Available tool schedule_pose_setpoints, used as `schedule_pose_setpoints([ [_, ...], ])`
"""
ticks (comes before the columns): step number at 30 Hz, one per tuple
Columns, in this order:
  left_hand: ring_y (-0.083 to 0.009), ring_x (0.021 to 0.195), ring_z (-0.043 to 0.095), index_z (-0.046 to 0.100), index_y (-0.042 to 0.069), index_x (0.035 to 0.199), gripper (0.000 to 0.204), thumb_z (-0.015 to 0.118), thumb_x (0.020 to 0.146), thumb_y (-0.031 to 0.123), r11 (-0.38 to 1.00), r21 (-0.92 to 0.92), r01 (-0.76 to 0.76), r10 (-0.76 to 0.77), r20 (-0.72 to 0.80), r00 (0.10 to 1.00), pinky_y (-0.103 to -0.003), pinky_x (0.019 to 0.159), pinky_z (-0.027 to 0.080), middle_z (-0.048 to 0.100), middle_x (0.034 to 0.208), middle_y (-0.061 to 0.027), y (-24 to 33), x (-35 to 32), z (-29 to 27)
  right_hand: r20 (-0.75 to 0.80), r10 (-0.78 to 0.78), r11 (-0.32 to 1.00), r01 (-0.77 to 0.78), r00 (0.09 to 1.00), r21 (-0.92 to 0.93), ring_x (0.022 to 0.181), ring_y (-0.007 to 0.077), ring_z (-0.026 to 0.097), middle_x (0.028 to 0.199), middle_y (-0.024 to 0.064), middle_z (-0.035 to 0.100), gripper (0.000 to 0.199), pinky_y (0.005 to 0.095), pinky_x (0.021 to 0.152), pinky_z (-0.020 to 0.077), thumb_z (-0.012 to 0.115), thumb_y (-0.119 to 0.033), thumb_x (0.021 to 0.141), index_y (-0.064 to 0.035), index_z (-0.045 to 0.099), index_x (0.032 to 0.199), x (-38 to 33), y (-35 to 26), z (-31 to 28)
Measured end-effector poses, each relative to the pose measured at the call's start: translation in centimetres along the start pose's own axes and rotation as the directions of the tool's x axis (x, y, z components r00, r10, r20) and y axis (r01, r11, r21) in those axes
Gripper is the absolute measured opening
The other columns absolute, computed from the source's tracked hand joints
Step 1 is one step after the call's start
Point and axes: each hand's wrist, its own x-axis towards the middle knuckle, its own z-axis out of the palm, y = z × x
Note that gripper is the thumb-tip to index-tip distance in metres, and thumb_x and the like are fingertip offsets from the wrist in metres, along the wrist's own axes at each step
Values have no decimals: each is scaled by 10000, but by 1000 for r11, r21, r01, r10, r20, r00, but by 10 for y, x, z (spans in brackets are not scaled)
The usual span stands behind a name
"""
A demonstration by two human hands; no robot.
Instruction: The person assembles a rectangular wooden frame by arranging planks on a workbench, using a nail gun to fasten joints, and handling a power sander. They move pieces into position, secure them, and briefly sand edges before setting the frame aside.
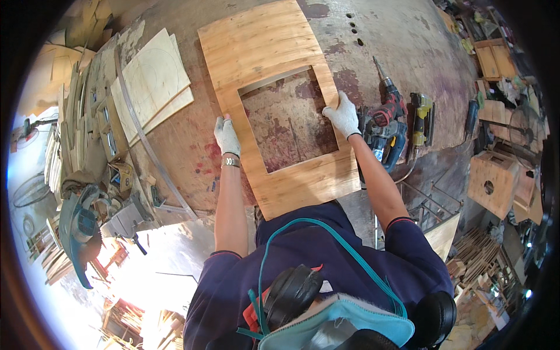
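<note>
A flat wooden panel point(262, 44) with a large rectangular cutout lies slightly askew over the worn workbench point(201, 125), its near end reaching my body. Through the opening the stained bench top shows. My left hand point(227, 136), in a white work glove, grips the panel's left edge, a watch point(230, 160) on that wrist. On the opposite side my right hand point(343, 116), gloved too, is closed around the narrow strip beside the cutout, thumb over the inner edge. The fingers beneath the panel are hidden.
Right of the panel lie a red drill point(389, 109), a blue-handled power tool point(396, 146) and a yellow air tool point(421, 119). Pale plywood sheets point(154, 76) and a long metal strip point(143, 134) are at left. A circular saw point(81, 227) stands lower left.
</note>
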Motion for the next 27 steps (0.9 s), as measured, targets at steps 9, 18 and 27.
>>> schedule_pose_setpoints([
  [9, -78, 726, 298, 367, 95, 744, 366, 613, 1014, 121, 996, -81, 48, -48, -2, 999, -255, 654, 288, 339, 781, 69, -1, -6, -7, -121, 150, 942, -179, 981, -284, 1079, 455, 654, 1209, 282, 618, 753, 491, 897, 555, 807, -380, 742, -14, 509, 1327, -19, -41, 8],
  [18, -69, 785, 400, 523, 25, 842, 226, 609, 1026, 124, 987, -155, 44, -59, -92, 994, -229, 714, 376, 488, 847, 44, 25, -14, 1, -110, 141, 990, -137, 984, 41, 1190, 416, 619, 1253, 307, 619, 779, 483, 977, 508, 801, -432, 781, 44, 535, 1337, 65, -71, 10],
  [27, -62, 758, 372, 517, 39, 837, 230, 627, 1020, 124, 981, -193, 17, -36, -95, 995, -221, 696, 353, 456, 834, 62, 31, -16, -30, 106, 48, 947, -79, 993, 310, 875, 236, 699, 926, 170, 741, 644, 363, 791, 519, 871, -460, 729, 47, 728, 1101, 127, -43, 35],
])
